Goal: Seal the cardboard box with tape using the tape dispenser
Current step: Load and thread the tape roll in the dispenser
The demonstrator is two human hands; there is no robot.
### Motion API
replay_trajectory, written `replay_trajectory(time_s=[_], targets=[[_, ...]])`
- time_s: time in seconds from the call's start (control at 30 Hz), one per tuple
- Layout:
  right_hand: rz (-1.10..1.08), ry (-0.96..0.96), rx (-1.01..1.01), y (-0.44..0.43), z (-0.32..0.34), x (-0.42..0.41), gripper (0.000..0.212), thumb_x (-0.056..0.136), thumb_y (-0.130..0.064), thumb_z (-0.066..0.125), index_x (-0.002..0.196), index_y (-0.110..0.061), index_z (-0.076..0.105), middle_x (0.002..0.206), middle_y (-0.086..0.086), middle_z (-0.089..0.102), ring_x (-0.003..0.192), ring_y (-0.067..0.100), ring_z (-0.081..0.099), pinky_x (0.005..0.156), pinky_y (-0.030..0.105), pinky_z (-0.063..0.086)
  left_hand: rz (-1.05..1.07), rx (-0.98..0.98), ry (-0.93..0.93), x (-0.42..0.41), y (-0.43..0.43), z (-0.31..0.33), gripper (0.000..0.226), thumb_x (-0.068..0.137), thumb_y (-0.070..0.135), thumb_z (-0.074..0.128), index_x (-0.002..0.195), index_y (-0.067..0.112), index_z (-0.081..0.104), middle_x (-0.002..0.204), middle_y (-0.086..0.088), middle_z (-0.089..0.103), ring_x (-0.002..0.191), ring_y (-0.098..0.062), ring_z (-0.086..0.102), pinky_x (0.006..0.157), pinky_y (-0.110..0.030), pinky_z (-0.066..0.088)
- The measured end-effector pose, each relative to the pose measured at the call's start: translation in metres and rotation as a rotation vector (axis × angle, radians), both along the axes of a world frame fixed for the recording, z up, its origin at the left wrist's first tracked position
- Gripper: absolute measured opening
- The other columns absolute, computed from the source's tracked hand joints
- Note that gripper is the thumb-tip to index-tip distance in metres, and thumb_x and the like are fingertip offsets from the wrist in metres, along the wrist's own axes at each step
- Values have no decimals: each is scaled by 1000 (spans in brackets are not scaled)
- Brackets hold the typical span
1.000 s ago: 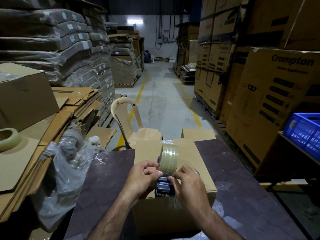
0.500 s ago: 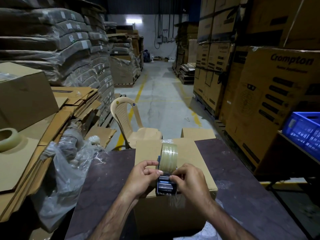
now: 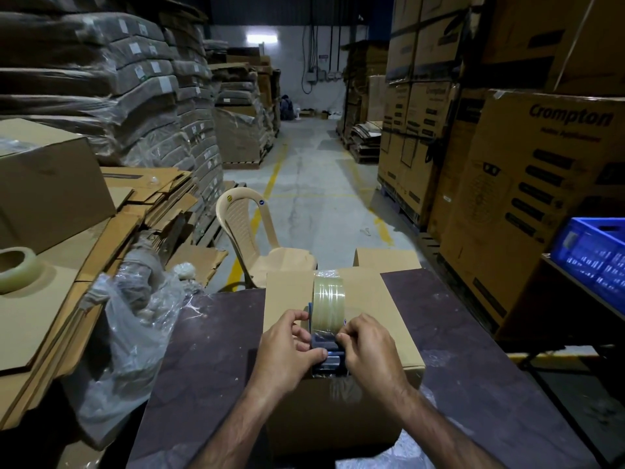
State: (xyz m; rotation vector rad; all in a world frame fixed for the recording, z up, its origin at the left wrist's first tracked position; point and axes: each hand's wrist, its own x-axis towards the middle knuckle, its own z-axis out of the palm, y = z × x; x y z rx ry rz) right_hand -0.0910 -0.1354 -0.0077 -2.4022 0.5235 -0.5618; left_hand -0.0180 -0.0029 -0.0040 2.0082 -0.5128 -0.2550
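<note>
Gripping from both sides, the person's left hand and right hand were closed around the dark blue plastic tape dispenser, thumbs and fingertips pinching near the tape's leading end; exactly what the fingertips held I could not tell, since they crowded the spot. The dispenser sat on top of the plain brown cardboard box, at its near edge and roughly on the centre line, with the clear roll of packing tape standing upright above the knuckles. A short tail of clear tape seemed already stuck down the box's near face, though it was faint.

From where things stood, I judged the main risk was a skewed start: if either hand pushed harder, the strip would wander off the seam. A weakly pressed tail could peel loose once the dispenser was drawn away. The thin tape might also fold onto itself or onto a finger. The box rested on a dark purplish worktable with nothing bracing it, so a firm pull could slide it toward the beige plastic chair beyond. A spare roll of tape lay well apart on flattened cardboard sheets to the left.
</note>
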Motion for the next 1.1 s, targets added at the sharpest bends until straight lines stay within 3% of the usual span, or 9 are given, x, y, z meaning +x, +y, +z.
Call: replay_trajectory(time_s=[0.2,0.37,0.53,0.63,0.8,0.97,1.1], targets=[[-17,24,262,-6,-2,1,18,92,-18,58,75,-18,61,82,-1,62,77,14,62,69,39,58,8,2,-86,-8,-1,0,50,73,17,82,116,24,56,85,6,64,71,-6,65,62,-13,54],[-26,-16,420,-5,-1,-4,17,92,-17,59,76,-19,61,82,-1,64,75,11,64,57,24,57,8,-7,-141,-10,1,-5,39,73,21,82,102,25,56,80,6,68,72,-4,66,65,-19,57],[-16,-77,214,-5,-4,-5,18,90,-16,61,73,-21,60,80,-8,59,75,6,58,67,29,54,80,-80,-141,-14,0,-5,22,77,20,79,87,20,59,77,2,68,71,-4,66,57,-12,51],[-4,-80,198,-4,-6,-6,18,90,-17,62,73,-23,59,80,-9,59,76,5,58,68,26,54,151,-74,-125,-12,-1,-4,14,79,19,78,82,18,64,72,4,67,67,-5,65,51,-9,47],[-74,-56,452,-5,-8,-4,13,91,-18,61,79,-17,63,82,-3,66,77,10,65,67,32,59,145,-45,-109,-13,-5,-5,15,78,19,78,81,20,63,71,4,67,64,-3,64,51,-8,47],[-128,-22,530,-5,-9,-2,13,92,-21,59,81,-14,62,87,2,66,80,14,65,60,25,56,190,-39,-150,-17,-9,-8,16,78,21,78,79,24,62,68,6,68,64,-2,66,50,-11,50],[-37,-109,263,-3,-12,-7,18,89,-13,61,73,-21,60,81,-7,61,77,6,59,67,24,50,245,-58,-162,-18,-8,-8,17,77,21,79,74,25,64,67,8,68,64,-2,65,49,-9,47]])
